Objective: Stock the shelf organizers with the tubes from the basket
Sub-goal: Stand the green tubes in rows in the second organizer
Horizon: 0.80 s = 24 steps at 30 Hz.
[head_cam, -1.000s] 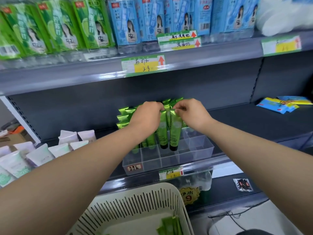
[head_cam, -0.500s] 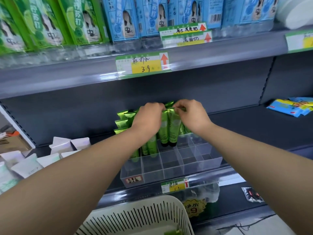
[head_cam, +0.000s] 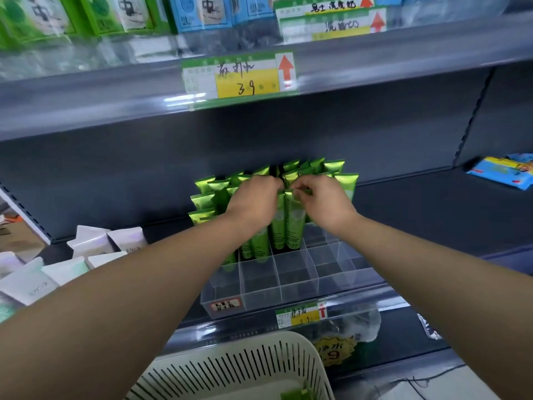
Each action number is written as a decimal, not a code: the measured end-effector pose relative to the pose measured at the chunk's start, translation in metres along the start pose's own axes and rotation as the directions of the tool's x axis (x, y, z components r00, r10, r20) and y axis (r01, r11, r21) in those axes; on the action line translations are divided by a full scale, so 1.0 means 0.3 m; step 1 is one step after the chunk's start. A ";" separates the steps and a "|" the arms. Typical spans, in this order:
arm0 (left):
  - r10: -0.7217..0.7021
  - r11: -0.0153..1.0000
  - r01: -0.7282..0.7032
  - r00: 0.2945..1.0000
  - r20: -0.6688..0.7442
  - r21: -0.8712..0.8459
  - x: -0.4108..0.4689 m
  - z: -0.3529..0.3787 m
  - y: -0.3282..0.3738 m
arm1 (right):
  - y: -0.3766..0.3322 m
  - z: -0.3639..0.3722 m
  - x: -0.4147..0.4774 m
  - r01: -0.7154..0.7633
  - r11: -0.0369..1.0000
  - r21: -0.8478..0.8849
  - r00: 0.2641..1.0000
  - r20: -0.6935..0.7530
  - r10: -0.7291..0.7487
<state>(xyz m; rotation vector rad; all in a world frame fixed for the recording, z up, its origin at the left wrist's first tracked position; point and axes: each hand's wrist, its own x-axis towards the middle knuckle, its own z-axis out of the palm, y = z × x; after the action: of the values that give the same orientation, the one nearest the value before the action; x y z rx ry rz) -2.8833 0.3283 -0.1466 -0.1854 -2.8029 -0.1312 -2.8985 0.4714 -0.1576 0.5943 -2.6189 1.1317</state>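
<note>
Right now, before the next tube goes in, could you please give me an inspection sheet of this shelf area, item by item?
Surface: dark grey shelf, middle level.
Job's things: green tubes stand in the back cells of the clear organizer; its front row is empty. The slotted basket below shows something green at its bottom.
Clutter: white tubes at left, blue packets at far right.
Hands: left hand and right hand both pinch tube tops.
Cables: thin dark cable on the floor, lower right.
Surroundings: price label on the upper shelf edge; green and blue boxes above.
</note>
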 end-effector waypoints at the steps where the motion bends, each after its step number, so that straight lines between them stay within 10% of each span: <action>1: -0.006 1.000 0.006 1.000 0.009 -0.005 -0.001 0.006 -0.004 | 0.002 0.007 -0.003 0.002 1.000 -0.006 1.000 0.011 -0.002; 24: 0.075 0.985 -0.091 0.991 0.106 0.145 -0.093 -0.065 0.021 | -0.043 0.046 -0.075 0.023 0.987 -0.162 1.000 0.024 -0.019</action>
<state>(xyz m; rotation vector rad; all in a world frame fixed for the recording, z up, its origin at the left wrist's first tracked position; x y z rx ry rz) -2.8500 0.3292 -0.1370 -0.2795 -2.8841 0.1116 -2.8733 0.4594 -0.1669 0.6025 -2.6837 0.8998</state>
